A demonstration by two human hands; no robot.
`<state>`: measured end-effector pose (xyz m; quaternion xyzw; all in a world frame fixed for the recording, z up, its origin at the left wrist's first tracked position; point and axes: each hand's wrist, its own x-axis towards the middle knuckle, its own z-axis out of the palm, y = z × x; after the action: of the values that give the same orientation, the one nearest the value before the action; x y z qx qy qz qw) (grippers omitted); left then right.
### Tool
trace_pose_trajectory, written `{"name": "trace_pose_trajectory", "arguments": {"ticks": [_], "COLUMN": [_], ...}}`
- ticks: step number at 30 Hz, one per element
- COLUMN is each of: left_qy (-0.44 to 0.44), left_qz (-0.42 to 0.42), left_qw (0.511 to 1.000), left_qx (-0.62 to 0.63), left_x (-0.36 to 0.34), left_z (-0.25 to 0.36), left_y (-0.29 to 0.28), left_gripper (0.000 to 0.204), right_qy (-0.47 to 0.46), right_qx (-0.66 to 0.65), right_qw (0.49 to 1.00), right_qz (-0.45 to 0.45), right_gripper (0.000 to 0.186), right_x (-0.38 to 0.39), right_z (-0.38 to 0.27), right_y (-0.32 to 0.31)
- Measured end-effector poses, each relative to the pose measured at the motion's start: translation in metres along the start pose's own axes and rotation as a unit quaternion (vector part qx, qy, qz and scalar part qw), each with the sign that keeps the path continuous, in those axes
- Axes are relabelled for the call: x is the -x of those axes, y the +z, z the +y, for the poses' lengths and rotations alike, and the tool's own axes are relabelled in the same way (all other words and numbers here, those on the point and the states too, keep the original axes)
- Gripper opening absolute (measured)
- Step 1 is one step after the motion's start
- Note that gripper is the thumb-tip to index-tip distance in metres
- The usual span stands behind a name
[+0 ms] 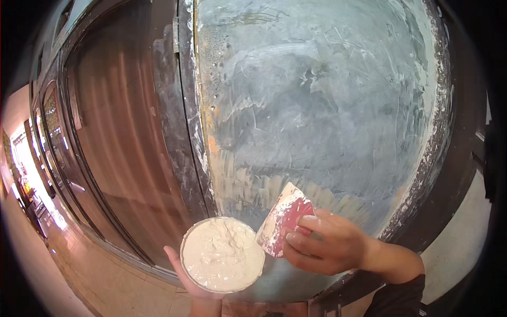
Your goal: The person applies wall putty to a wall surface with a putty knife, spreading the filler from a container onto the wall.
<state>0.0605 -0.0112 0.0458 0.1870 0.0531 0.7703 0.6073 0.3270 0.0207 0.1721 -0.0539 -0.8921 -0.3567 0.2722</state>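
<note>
My left hand (182, 272) holds a round bowl of creamy off-white paste (222, 253) from underneath, its thumb showing at the left of the rim. Just right of the bowl, my right hand (325, 243) grips a red flat spreader (285, 222) smeared with pale paste, its lower corner near the bowl's rim. Behind both stands a grey-green panel (311, 105) with patchy coating, pale streaks low down and a few orange spots along its left edge.
A dark frame edge (182, 105) with a hinge borders the panel, beside brown glazed doors (116, 132). A dark, chipped frame (443, 142) runs down the right. A tiled floor (121, 269) leads to a bright opening (29, 169) at far left.
</note>
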Motion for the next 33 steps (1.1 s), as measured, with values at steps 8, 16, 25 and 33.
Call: {"name": "trace_pose_trajectory", "arguments": {"ticks": [8,16,25,33], "left_qy": [-0.003,0.007,0.023,0.011], "left_qz": [-0.021,-0.053,-0.021,-0.074], "left_qw": [1.000,0.998,0.999,0.997], "left_qx": [0.007,-0.027,-0.023,-0.022], "left_x": [0.007,0.012,0.011,0.013], "left_z": [-0.019,-0.026,-0.015,-0.004], "left_y": [0.015,0.029,0.019,0.009], "left_gripper": [0.093,0.088,0.088,0.088], "right_qy": [0.000,0.009,0.024,0.019], "right_qx": [0.036,0.050,0.064,0.075], "right_qw": [0.999,0.999,0.998,0.997], "right_qz": [-0.012,-0.012,0.006,0.003], "right_gripper": [0.028,0.028,0.023,0.026], "right_x": [0.018,0.023,0.015,0.003], "right_z": [-0.009,-0.009,-0.012,-0.013], "right_y": [-0.009,-0.008,0.001,0.010]}}
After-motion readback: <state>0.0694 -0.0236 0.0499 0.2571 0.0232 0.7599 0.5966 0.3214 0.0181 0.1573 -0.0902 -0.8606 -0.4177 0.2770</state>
